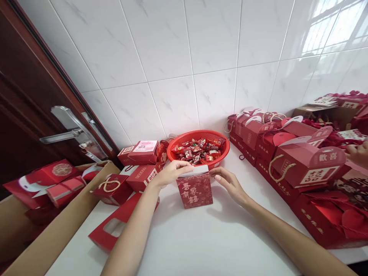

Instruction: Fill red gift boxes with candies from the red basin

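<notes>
A red box with pale Chinese characters [195,191] stands upright on the white table, its white inner edge showing at the top. My left hand [171,174] has its fingers closed on the box's upper left edge. At the upper right corner is my right hand [230,184], its fingers bent and apart, the fingertips close to the side of the box. Just behind the box sits a red plastic basket [226,155] holding many wrapped candies [198,149].
Stacked red gift boxes [309,163] line the right side, where another person's hand [358,155] shows. Left are more red boxes [143,152], a windowed red box [115,226] and a cardboard carton [77,218]. A tiled wall [172,57] rises behind.
</notes>
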The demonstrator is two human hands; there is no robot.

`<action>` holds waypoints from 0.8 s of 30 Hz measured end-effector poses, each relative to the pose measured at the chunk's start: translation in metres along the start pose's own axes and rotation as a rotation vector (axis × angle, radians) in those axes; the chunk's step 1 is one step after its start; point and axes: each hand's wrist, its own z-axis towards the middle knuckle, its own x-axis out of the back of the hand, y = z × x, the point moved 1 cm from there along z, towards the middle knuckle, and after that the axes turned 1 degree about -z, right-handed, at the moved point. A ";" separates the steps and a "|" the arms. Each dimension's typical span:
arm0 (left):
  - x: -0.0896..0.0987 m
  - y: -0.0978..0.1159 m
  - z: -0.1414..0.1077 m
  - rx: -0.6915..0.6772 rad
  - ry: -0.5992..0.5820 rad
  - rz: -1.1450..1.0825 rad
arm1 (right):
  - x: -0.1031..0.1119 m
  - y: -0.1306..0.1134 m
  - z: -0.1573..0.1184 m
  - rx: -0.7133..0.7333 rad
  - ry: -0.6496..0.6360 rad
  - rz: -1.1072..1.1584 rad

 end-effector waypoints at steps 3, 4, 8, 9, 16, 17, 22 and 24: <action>0.012 0.002 0.005 -0.065 0.060 -0.006 | 0.001 0.003 0.000 0.031 0.033 -0.078; 0.016 0.001 0.009 -0.080 0.086 -0.013 | 0.002 0.005 0.000 0.039 0.047 -0.106; 0.030 -0.011 0.037 -0.045 0.105 0.105 | 0.002 0.010 -0.001 0.055 0.083 -0.191; 0.032 -0.014 0.046 -0.027 0.084 0.182 | 0.002 0.011 -0.001 0.063 0.084 -0.209; 0.022 -0.022 0.107 0.214 -0.178 0.765 | -0.002 0.012 -0.002 0.177 0.105 -0.314; 0.019 -0.024 0.112 0.247 -0.204 0.792 | -0.002 0.012 -0.001 0.187 0.111 -0.322; 0.011 -0.035 0.125 0.226 -0.294 0.821 | 0.000 0.015 0.002 0.217 0.176 -0.345; 0.010 -0.040 0.125 0.179 -0.273 0.853 | 0.001 0.016 0.005 0.243 0.218 -0.347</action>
